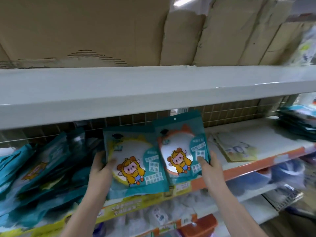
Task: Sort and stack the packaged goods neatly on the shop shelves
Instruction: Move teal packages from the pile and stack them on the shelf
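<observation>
The left hand grips the left edge of a teal packet with a yellow-rimmed mirror, thumb on its face and the other fingers hidden behind it. The right hand pinches the right edge of a teal packet with an orange-rimmed mirror the same way, thumb in front. The two packets overlap at their inner edges and are held upright before the middle shelf; the top of the orange-rimmed one is partly cut off by the white upper shelf. To the left lies a heap of similar teal packets, blurred, so their count is unclear. A flat pale packet lies on the shelf to the right, and what seems to be a stack of teal packets sits at the far right, smeared. Cardboard boxes fill the top.
</observation>
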